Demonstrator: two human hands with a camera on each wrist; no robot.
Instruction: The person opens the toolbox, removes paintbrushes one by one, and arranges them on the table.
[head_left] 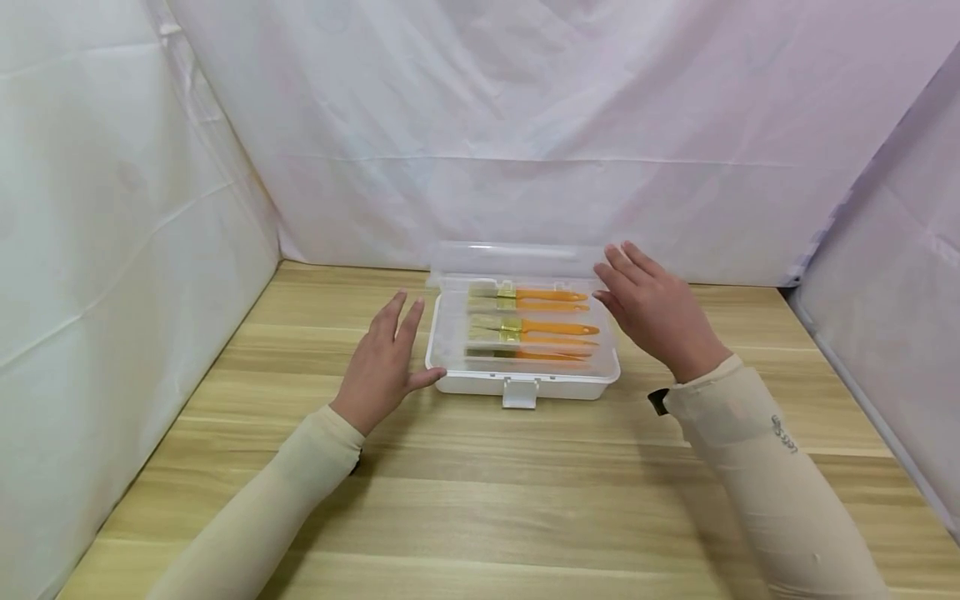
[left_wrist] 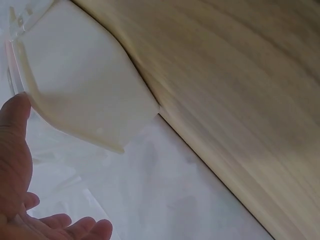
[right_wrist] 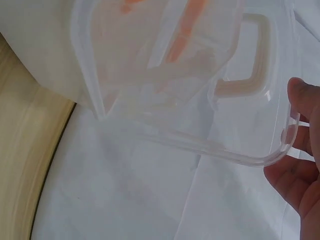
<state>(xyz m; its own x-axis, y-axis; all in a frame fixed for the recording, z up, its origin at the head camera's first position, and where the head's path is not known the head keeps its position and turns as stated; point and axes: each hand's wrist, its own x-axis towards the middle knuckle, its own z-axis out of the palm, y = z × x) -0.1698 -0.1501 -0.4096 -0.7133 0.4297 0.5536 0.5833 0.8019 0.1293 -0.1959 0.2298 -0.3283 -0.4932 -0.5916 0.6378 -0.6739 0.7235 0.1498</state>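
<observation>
A white plastic storage box stands on the table, its clear lid raised at the back. Several paintbrushes with orange handles and pale bristles lie in it, bristles toward the left. My left hand is at the box's left side, fingers spread, with its thumb touching the rim near the front corner. At the lid's right edge is my right hand; its thumb and fingers lie on either side of the clear edge, pinching it. The lid's moulded handle shows in the right wrist view.
A white latch hangs down at the box's front. The wood-grain table extends toward me. White cloth walls enclose it at the back, left and right, with the back one close behind the lid.
</observation>
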